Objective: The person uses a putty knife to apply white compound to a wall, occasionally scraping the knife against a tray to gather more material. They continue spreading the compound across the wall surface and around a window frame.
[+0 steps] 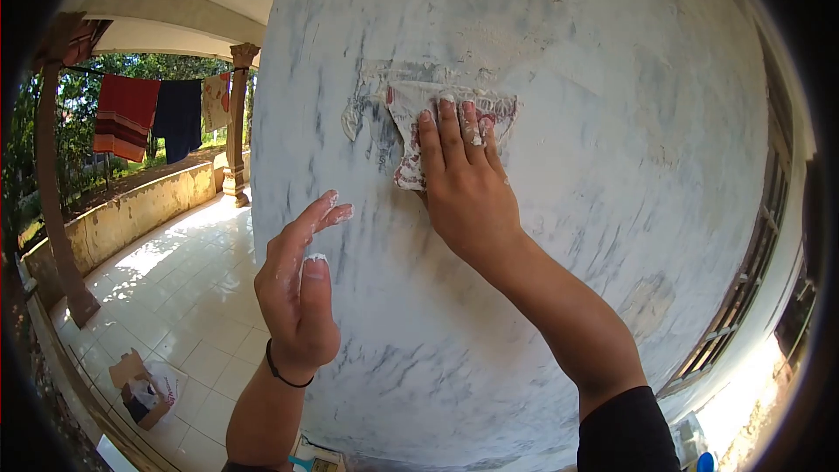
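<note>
My right hand holds a flat, flared putty spreader against the wall, its fingers laid along the face and its thumb hidden behind. White putty coats much of the spreader, and reddish patches show through. Around its upper edge the wall carries a rough band of wet-looking putty. My left hand is raised lower left of the spreader, holding nothing, with thumb and fingers apart. White putty smears its fingertips, and a dark band circles the wrist.
A tiled porch floor lies to the left, with an open cardboard box on it. Cloths hang from a line near a pillar. A barred window is at right. Part of a putty-smeared tool shows at the bottom.
</note>
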Demonstrator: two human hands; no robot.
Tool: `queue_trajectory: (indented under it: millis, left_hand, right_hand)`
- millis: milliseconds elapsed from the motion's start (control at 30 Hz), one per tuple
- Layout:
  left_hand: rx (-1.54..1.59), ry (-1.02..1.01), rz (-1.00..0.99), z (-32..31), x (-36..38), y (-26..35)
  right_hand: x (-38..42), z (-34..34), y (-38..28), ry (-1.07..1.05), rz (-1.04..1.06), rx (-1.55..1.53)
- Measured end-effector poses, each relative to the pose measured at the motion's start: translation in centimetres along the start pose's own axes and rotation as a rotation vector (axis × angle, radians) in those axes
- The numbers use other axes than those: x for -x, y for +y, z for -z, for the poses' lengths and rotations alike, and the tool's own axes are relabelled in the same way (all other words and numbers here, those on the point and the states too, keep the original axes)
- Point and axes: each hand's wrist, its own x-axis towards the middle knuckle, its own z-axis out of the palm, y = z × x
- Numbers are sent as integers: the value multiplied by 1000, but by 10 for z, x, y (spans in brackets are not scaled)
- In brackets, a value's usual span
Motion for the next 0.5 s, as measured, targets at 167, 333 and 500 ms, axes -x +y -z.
queue_trajectory:
  millis: [167, 333, 500]
  left_hand:
    - [-35, 43, 80, -12, 8, -9]
    - [-17, 32, 93, -8, 11, -4]
    - [19, -3, 17, 11, 13, 14]
  right_hand:
    - [12, -5, -13, 14, -27, -2]
    - [31, 4, -31, -54, -28, 31]
    - [69, 14, -51, -161, 64, -27]
